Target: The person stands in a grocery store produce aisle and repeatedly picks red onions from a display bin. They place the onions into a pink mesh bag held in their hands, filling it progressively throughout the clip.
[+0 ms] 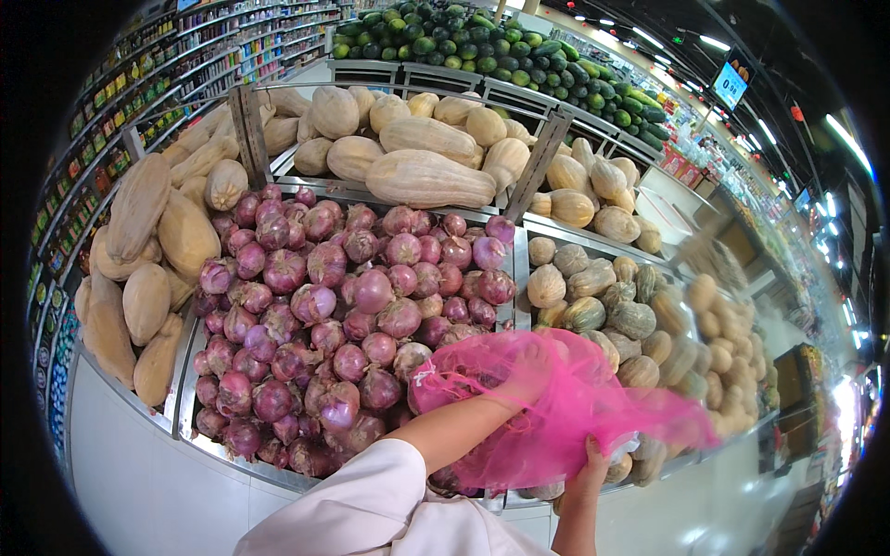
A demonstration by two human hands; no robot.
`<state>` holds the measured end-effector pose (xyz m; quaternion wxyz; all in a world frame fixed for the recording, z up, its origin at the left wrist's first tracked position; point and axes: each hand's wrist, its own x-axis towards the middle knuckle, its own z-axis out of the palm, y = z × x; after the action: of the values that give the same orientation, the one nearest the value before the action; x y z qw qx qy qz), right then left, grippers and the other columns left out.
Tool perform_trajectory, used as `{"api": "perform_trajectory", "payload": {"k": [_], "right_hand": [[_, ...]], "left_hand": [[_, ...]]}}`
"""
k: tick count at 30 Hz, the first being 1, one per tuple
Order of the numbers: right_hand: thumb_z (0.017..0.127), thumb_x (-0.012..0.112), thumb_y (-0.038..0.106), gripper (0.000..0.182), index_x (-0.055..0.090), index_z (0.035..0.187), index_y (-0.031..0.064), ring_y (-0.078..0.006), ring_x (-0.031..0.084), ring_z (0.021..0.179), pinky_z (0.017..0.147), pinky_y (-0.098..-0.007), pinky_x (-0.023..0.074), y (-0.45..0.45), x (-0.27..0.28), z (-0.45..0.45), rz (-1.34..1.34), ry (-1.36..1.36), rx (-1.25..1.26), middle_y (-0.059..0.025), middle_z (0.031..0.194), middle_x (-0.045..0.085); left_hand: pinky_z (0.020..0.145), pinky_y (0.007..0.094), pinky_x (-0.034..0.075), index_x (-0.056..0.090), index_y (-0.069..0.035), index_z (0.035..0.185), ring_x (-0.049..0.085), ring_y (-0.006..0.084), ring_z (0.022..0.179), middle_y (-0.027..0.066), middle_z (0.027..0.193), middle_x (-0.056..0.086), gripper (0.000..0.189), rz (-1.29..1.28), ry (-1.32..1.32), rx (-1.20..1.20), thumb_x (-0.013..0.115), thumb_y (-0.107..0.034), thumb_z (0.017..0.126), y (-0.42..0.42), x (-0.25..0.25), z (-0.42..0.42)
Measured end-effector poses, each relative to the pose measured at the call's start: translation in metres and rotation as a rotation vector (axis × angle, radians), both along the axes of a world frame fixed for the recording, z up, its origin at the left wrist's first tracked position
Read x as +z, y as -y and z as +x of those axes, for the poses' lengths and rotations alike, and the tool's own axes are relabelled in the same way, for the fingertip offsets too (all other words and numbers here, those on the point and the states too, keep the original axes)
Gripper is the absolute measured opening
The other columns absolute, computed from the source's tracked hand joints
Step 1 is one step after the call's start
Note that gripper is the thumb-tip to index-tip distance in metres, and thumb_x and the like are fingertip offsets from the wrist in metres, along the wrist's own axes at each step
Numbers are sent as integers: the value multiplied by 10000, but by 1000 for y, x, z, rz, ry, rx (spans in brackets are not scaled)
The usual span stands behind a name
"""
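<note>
A bright pink mesh bag spreads over the right front of a heap of red onions, and onions show dimly through its net. My left hand reaches across to the bag's upper part. Pink netting veils its fingers, so their grip cannot be made out. Lower down, my right hand pinches the bag's edge near the front of the bins. From there the loose end of the bag trails to the right over small pumpkins. A white knot or tie shows at the bag's left end.
Metal dividers separate the bins. Long tan squashes lie behind the onions and more squashes at left. Round tan produce sits far right. Dark green gourds fill a stand behind; shelves line the left.
</note>
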<state>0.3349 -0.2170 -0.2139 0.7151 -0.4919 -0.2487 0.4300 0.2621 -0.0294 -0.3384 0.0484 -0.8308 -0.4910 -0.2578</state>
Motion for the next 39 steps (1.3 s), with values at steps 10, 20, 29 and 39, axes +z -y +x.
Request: {"api": "perform_trajectory", "payload": {"k": [10, 20, 29, 39], "right_hand": [[840, 618, 108, 469, 459, 1276, 42, -214, 510, 1097, 955, -367, 402, -11, -11, 6, -47, -54, 37, -64, 1182, 541], [879, 561, 110, 414, 466, 1276, 41, -200, 500, 1132, 973, -348, 394, -21, -18, 2, -31, -95, 23, -69, 1222, 529], [877, 562, 103, 421, 460, 1282, 46, -220, 498, 1145, 977, -368, 403, -45, -28, -18, -30, -208, 73, -76, 1241, 522], [887, 554, 112, 359, 485, 1230, 29, -217, 524, 1093, 950, -362, 425, -41, -27, -8, -23, -196, 35, -76, 1183, 542]], "left_hand": [[783, 474, 479, 538, -69, 1171, 536, 408, 933, 201, 1126, 527, 399, -162, 243, -156, 543, -251, 816, -3, -17, -1], [866, 352, 478, 492, -24, 1252, 563, 233, 1046, 127, 1149, 572, 473, -948, 857, -415, 618, -154, 816, 77, 96, -146], [885, 389, 525, 459, -62, 1309, 574, 257, 1081, 169, 1167, 531, 458, -1399, 1834, -20, 545, -63, 859, 141, 73, -281], [679, 267, 519, 557, -27, 1124, 632, 172, 779, 92, 920, 619, 244, -786, 1551, -110, 473, -24, 895, 141, 62, -243]]}}
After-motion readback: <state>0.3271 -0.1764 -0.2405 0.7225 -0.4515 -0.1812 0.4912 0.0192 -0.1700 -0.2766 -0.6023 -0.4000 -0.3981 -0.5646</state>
